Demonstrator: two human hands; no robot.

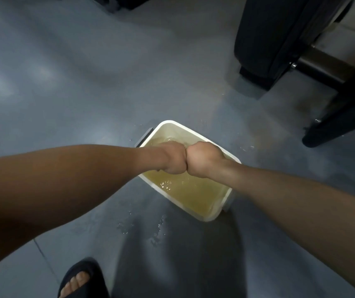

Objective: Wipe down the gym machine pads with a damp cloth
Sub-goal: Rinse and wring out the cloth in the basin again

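My left hand (173, 159) and my right hand (202, 159) are curled into fists, pressed knuckle to knuckle just above a white rectangular tub (212, 217) of yellowish water (189, 194) on the floor. Both fists grip downward as if round the cloth, which is hidden inside them. The water ripples right under the hands. A black padded gym machine part (280, 31) stands upright at the upper right, well away from both hands.
The grey floor (75, 82) has splashes of water in front of the tub (157, 231). A black machine frame leg (340, 117) runs down at the right. My sandalled foot (79, 278) is at the bottom left.
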